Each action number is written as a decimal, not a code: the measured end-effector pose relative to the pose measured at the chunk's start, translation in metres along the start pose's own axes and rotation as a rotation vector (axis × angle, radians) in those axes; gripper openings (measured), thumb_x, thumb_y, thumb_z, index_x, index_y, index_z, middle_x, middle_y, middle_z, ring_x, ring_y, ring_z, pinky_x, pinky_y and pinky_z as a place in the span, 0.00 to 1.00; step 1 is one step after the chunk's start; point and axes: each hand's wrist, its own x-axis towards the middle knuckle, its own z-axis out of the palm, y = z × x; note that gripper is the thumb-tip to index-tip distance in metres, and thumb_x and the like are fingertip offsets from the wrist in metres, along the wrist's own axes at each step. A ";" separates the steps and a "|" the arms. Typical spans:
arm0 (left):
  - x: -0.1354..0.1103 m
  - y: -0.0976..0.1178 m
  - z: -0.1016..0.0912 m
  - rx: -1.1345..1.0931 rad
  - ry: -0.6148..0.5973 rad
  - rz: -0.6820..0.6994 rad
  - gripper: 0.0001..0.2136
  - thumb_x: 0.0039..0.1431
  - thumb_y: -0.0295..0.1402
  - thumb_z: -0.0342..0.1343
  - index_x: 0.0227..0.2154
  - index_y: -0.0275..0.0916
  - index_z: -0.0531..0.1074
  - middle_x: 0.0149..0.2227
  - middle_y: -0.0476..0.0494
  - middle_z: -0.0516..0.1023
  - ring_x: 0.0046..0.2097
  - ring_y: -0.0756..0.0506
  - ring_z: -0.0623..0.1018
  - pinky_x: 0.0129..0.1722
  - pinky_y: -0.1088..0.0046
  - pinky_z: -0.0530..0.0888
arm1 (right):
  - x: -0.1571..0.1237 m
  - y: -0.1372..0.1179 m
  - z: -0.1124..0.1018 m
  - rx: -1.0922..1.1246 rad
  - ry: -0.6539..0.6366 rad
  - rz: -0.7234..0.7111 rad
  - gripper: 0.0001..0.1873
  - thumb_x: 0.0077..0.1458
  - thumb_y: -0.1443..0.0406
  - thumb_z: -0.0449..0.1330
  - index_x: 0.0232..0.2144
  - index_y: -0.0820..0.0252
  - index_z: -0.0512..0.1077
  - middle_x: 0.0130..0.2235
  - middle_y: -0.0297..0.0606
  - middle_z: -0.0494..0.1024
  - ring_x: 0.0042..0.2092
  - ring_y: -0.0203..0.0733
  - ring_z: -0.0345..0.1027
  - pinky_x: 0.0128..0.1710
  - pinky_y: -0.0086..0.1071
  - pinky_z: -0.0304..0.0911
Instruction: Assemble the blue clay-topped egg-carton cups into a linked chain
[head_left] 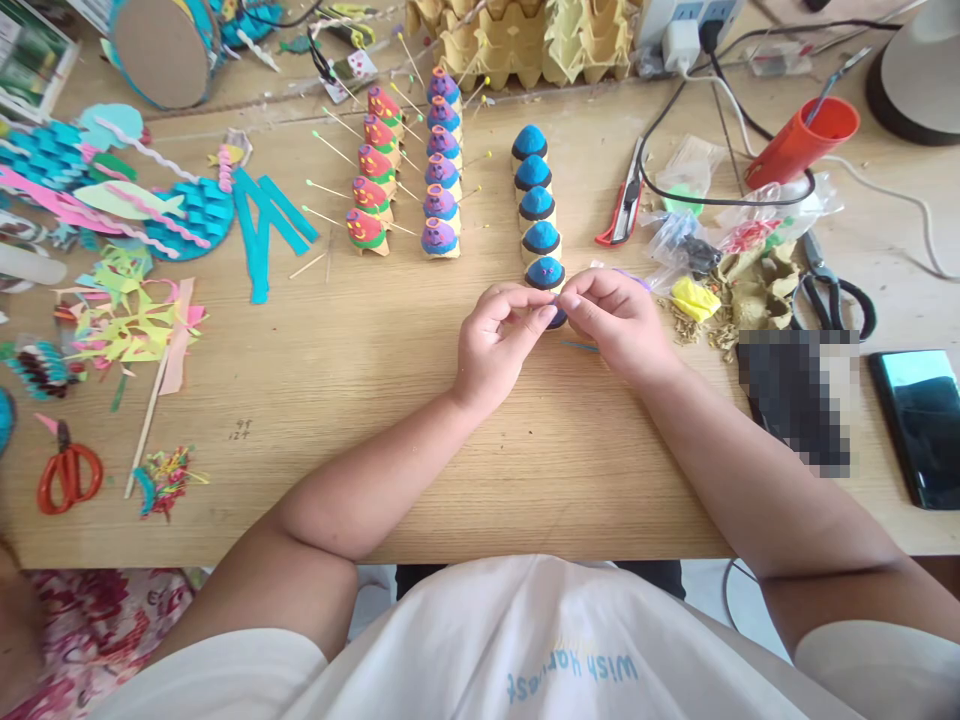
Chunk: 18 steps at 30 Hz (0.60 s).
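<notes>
My left hand (495, 345) and my right hand (619, 325) meet over the middle of the table, thumbs and forefingers pinched together. Whatever lies between the fingertips is too small and covered to make out. Just beyond them runs a row of blue-topped egg-carton cups (537, 205) with dark bands. The nearest fully visible cup (546, 272) carries small purple dots. Another dark-edged piece (556, 318) shows partly below my fingers. A thin blue strip (581, 346) lies beside my right hand.
Further left stand two rows of painted egg-carton caterpillars, red-green (371, 165) and purple-blue (442, 165), with thin feelers sticking out. Paper scraps (131, 320) and orange-handled scissors (69, 478) lie left. A red cutter (624, 205), black-handled scissors (832, 295), an orange cup (802, 140) and a phone (919, 425) are right.
</notes>
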 end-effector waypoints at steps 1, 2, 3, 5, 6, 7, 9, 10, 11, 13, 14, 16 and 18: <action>0.000 0.000 0.000 0.007 0.000 -0.003 0.08 0.66 0.43 0.67 0.42 0.47 0.83 0.43 0.46 0.84 0.48 0.48 0.82 0.46 0.72 0.77 | 0.000 0.000 0.000 -0.003 -0.001 0.003 0.23 0.54 0.46 0.74 0.29 0.58 0.74 0.26 0.29 0.67 0.27 0.32 0.56 0.26 0.29 0.51; 0.000 0.001 0.000 0.014 -0.001 -0.003 0.09 0.66 0.44 0.67 0.42 0.47 0.83 0.43 0.46 0.84 0.48 0.48 0.82 0.46 0.71 0.77 | 0.000 0.000 0.000 -0.006 -0.004 0.008 0.24 0.54 0.46 0.74 0.29 0.58 0.74 0.25 0.29 0.67 0.28 0.32 0.56 0.25 0.29 0.51; 0.000 0.001 0.000 0.021 -0.003 -0.001 0.09 0.66 0.44 0.67 0.42 0.46 0.83 0.43 0.46 0.84 0.48 0.48 0.82 0.46 0.71 0.77 | 0.000 0.000 0.000 -0.007 -0.006 0.011 0.24 0.54 0.46 0.74 0.29 0.58 0.74 0.25 0.29 0.68 0.28 0.32 0.56 0.25 0.29 0.50; 0.000 0.002 0.000 0.032 -0.008 0.007 0.09 0.66 0.44 0.67 0.42 0.47 0.83 0.42 0.47 0.84 0.47 0.48 0.82 0.46 0.71 0.76 | 0.000 0.000 -0.001 -0.006 -0.011 0.015 0.24 0.53 0.46 0.74 0.29 0.57 0.74 0.25 0.29 0.68 0.27 0.32 0.56 0.25 0.29 0.50; 0.000 0.003 0.000 0.033 -0.007 0.013 0.09 0.66 0.44 0.67 0.42 0.47 0.83 0.42 0.47 0.83 0.47 0.48 0.81 0.46 0.71 0.76 | 0.000 0.000 -0.001 -0.005 -0.015 0.018 0.24 0.53 0.45 0.75 0.29 0.57 0.74 0.25 0.30 0.68 0.27 0.32 0.56 0.25 0.29 0.49; 0.000 0.003 0.000 0.032 -0.005 0.016 0.08 0.65 0.44 0.67 0.42 0.47 0.84 0.42 0.47 0.83 0.46 0.49 0.81 0.46 0.71 0.76 | 0.000 0.000 -0.001 -0.005 -0.017 0.020 0.24 0.53 0.45 0.75 0.30 0.57 0.74 0.25 0.30 0.68 0.27 0.32 0.55 0.25 0.29 0.49; 0.001 0.003 0.001 0.027 0.001 0.015 0.08 0.65 0.43 0.68 0.41 0.48 0.84 0.41 0.47 0.82 0.46 0.49 0.81 0.46 0.71 0.77 | 0.000 0.001 -0.002 -0.005 -0.022 0.027 0.24 0.53 0.45 0.74 0.30 0.57 0.74 0.26 0.30 0.69 0.26 0.32 0.54 0.25 0.29 0.49; 0.001 0.003 0.001 0.024 0.004 0.014 0.07 0.65 0.43 0.68 0.41 0.48 0.84 0.41 0.47 0.82 0.45 0.49 0.81 0.46 0.70 0.77 | 0.000 0.001 -0.002 -0.004 -0.026 0.029 0.24 0.53 0.45 0.74 0.30 0.57 0.74 0.26 0.30 0.69 0.26 0.32 0.54 0.25 0.30 0.49; 0.001 0.003 0.001 0.022 0.007 0.012 0.07 0.65 0.43 0.68 0.40 0.48 0.85 0.41 0.47 0.82 0.45 0.49 0.80 0.46 0.70 0.77 | 0.000 0.001 -0.002 -0.001 -0.030 0.029 0.24 0.53 0.45 0.74 0.30 0.57 0.74 0.26 0.29 0.69 0.26 0.32 0.54 0.25 0.30 0.49; 0.001 0.003 0.001 0.023 0.008 0.009 0.07 0.64 0.43 0.68 0.40 0.48 0.85 0.40 0.47 0.82 0.44 0.49 0.80 0.46 0.70 0.76 | 0.000 0.001 -0.002 0.007 -0.041 0.024 0.23 0.54 0.46 0.74 0.30 0.57 0.75 0.26 0.30 0.69 0.27 0.32 0.54 0.25 0.30 0.49; 0.001 0.003 0.001 0.022 0.009 0.009 0.07 0.65 0.43 0.68 0.40 0.48 0.85 0.40 0.47 0.82 0.44 0.49 0.80 0.45 0.71 0.76 | 0.000 0.000 -0.002 0.011 -0.047 0.022 0.23 0.54 0.47 0.74 0.29 0.58 0.75 0.26 0.30 0.68 0.28 0.32 0.55 0.26 0.30 0.49; 0.001 0.002 0.001 0.018 0.011 0.008 0.07 0.65 0.43 0.68 0.41 0.48 0.85 0.40 0.48 0.82 0.44 0.49 0.80 0.45 0.71 0.76 | 0.000 0.000 -0.003 0.013 -0.054 0.028 0.22 0.55 0.47 0.74 0.29 0.58 0.76 0.26 0.30 0.68 0.29 0.33 0.56 0.26 0.30 0.50; 0.001 0.002 0.001 0.016 0.014 0.009 0.07 0.65 0.43 0.68 0.41 0.49 0.84 0.40 0.48 0.82 0.44 0.49 0.80 0.44 0.72 0.75 | 0.000 -0.001 -0.003 0.013 -0.055 0.041 0.23 0.56 0.46 0.73 0.29 0.58 0.76 0.26 0.30 0.67 0.29 0.34 0.56 0.26 0.30 0.49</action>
